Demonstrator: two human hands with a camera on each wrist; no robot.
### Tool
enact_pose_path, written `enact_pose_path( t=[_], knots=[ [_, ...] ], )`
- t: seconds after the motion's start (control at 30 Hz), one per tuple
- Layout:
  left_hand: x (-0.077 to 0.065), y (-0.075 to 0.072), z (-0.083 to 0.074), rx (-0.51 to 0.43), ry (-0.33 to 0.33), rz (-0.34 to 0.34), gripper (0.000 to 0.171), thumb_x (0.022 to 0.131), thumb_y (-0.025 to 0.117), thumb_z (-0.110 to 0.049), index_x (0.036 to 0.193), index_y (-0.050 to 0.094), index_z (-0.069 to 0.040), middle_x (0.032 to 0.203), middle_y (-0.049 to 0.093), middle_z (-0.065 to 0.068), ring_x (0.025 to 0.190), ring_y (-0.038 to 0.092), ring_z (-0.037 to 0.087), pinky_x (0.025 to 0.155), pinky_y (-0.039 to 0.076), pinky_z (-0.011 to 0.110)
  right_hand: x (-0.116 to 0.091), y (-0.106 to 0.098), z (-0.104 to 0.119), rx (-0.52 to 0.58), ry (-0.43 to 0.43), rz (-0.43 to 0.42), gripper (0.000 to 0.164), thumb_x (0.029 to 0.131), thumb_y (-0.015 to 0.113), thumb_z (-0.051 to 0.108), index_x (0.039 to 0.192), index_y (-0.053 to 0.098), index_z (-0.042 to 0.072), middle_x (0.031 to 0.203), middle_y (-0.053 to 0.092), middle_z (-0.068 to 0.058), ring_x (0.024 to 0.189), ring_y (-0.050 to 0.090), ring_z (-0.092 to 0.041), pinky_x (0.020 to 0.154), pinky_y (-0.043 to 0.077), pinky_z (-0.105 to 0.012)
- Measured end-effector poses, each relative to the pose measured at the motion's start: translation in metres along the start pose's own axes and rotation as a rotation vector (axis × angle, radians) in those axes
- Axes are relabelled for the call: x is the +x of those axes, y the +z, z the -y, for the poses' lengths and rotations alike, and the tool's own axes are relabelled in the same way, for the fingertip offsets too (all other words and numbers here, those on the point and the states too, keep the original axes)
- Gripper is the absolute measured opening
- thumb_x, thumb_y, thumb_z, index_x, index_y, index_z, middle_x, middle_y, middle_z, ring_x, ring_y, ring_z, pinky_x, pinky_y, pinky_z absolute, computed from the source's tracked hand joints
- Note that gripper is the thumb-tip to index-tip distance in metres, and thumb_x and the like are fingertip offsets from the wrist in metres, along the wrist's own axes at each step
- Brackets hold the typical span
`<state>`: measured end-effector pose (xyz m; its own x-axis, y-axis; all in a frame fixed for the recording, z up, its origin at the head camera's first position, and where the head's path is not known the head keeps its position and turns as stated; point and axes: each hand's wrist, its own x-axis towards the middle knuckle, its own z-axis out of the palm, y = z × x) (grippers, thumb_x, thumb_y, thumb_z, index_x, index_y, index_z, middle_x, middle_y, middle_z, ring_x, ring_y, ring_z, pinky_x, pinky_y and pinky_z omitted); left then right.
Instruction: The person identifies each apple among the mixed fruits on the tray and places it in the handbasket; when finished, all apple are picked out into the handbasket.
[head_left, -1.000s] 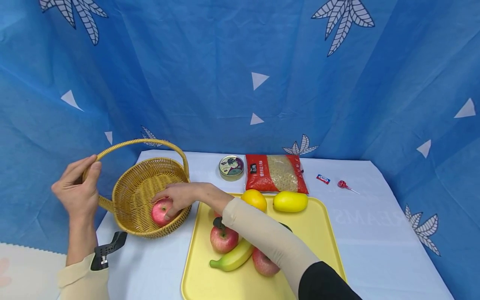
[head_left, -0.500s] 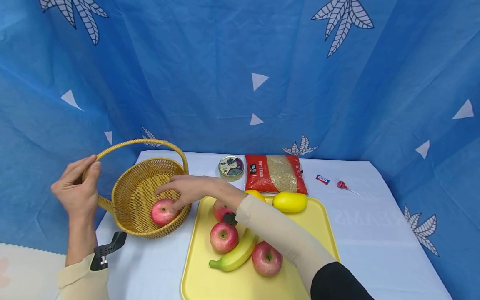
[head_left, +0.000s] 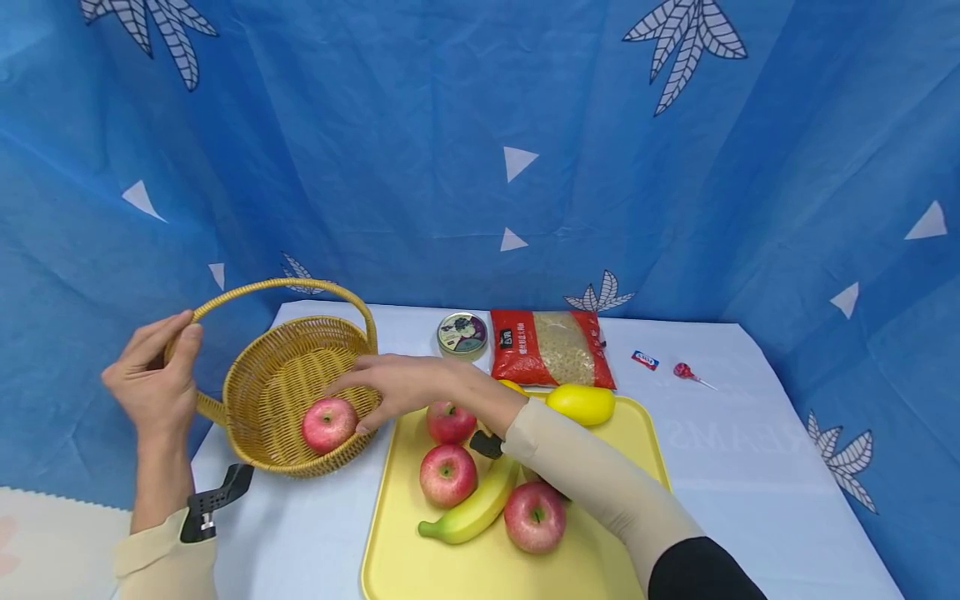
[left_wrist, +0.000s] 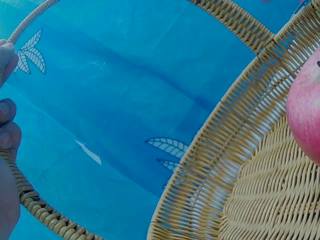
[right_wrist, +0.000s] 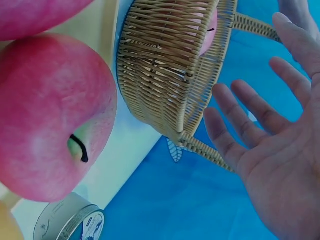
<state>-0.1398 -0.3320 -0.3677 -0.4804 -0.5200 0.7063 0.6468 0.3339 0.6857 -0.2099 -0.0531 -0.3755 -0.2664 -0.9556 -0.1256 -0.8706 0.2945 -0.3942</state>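
My left hand [head_left: 156, 375] grips the handle of a wicker basket [head_left: 255, 367] at the left of the table; in the left wrist view the fingers [left_wrist: 7, 135] curl round the handle. One red apple [head_left: 328, 424] lies in the basket, near its right side. Over the basket's right rim hovers my right hand [head_left: 401, 385], fingers spread and holding nothing; the right wrist view shows its bare palm [right_wrist: 285, 165]. To the right, a yellow tray [head_left: 480, 575] carries red apples [head_left: 447, 475], a banana [head_left: 474, 510] and a yellow mango-shaped fruit [head_left: 581, 404]. My right arm covers part of the tray.
Behind the tray stand a round tin [head_left: 462, 335] and a red bag of pasta [head_left: 552, 348]. Farther right lie a small wrapped candy [head_left: 645, 360] and a red lollipop [head_left: 686, 372]. A blue curtain [head_left: 480, 150] hangs behind the table.
My right hand has let go of the apple in the basket and drawn back up and to the right. The left hand and the basket have stayed in place.
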Motion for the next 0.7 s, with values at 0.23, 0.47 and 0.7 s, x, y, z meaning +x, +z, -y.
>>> enact_pose_path(
  t=[0.23, 0.47, 0.7],
  knots=[
    [0.000, 0.001, -0.001, 0.011, -0.008, 0.001, 0.018, 0.084, 0.074, 0.010, 0.102, 0.074, 0.013, 0.097, 0.076, 0.016, 0.082, 0.068, 0.008, 0.074, 0.053, 0.013, -0.020, -0.001, 0.007, 0.025, -0.002, -0.005, 0.068, 0.093, 0.069, 0.050, 0.152, 0.044, 0.031, 0.149, 0.043, 0.004, 0.134, 0.039, -0.006, 0.113, 0.032, -0.020],
    [0.000, 0.000, 0.001, -0.006, -0.007, -0.006, 0.018, 0.084, 0.075, 0.011, 0.102, 0.073, 0.014, 0.096, 0.076, 0.017, 0.082, 0.069, 0.009, 0.074, 0.054, 0.013, -0.035, -0.002, 0.009, 0.043, -0.014, -0.030, 0.067, 0.092, 0.071, 0.048, 0.151, 0.045, 0.033, 0.144, 0.046, 0.006, 0.126, 0.041, -0.001, 0.107, 0.034, -0.016],
    [0.000, 0.000, 0.001, -0.012, -0.003, -0.005, 0.018, 0.083, 0.075, 0.011, 0.101, 0.073, 0.014, 0.096, 0.076, 0.017, 0.082, 0.069, 0.009, 0.073, 0.053, 0.013, -0.050, -0.001, 0.009, 0.070, -0.022, -0.048, 0.066, 0.092, 0.072, 0.047, 0.151, 0.046, 0.030, 0.142, 0.048, 0.006, 0.127, 0.044, -0.003, 0.109, 0.034, -0.016]
  ],
)
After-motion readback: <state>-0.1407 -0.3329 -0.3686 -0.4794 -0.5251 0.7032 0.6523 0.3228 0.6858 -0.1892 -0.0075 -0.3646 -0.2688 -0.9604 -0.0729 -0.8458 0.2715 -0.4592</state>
